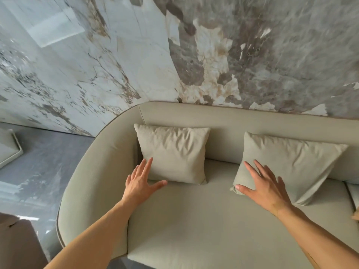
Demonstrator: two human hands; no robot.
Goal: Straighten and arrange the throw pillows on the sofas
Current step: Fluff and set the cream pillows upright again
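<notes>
- Two beige throw pillows stand on the seat of a pale sofa [194, 226], both leaning back against its backrest.
- The left pillow [174, 152] sits in the rounded left corner of the sofa, upright, its cover creased near the top; its lower right corner presses into the seat cushion.
- The right pillow [291, 164] stands well apart from the first, further along the backrest, and is tilted — its top edge slopes down to the right and its lower left corner pokes forward over the seat.
- The left hand [140, 183] is open with fingers spread; the fingers lie along the lower left edge of the left pillow, the thumb reaches out under its bottom edge, and the palm rests over the seat where it meets the curved arm. It grips nothing.
- The right hand [264, 185] is also open and flat, fingers spread, laid on the lower left part of the right pillow, the thumb close to that forward corner. It presses or rests rather than clutches.
- Both forearms are bare and reach in from the bottom of the view, well apart from each other.
- The sofa has a curved, wraparound back with a thin darker trim along its top edge, and stands right against a marble-patterned wall [136, 55] in white, grey and brown.
- Left of the sofa lies a grey glossy floor [44, 162]; at the far left edge the corner of another pale cushion [7, 146] shows — most of it is cut off.
</notes>
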